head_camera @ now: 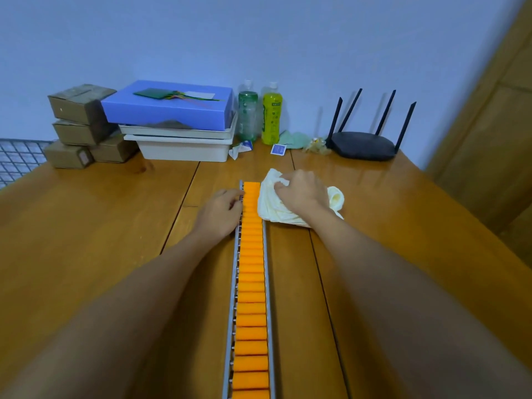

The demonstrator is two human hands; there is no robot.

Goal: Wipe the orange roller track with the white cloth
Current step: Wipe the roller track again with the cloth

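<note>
A long orange roller track in a grey metal frame runs down the middle of the wooden table, from the near edge towards the back. My left hand rests against the track's left rail near its far end, fingers curled on the frame. My right hand grips a crumpled white cloth, which lies at the track's right side near the far end and overlaps its right rail.
Along the back stand stacked cardboard boxes, a blue box on white trays, two bottles, small packets, and a black router. A wire mesh is at the left, a wooden door at the right.
</note>
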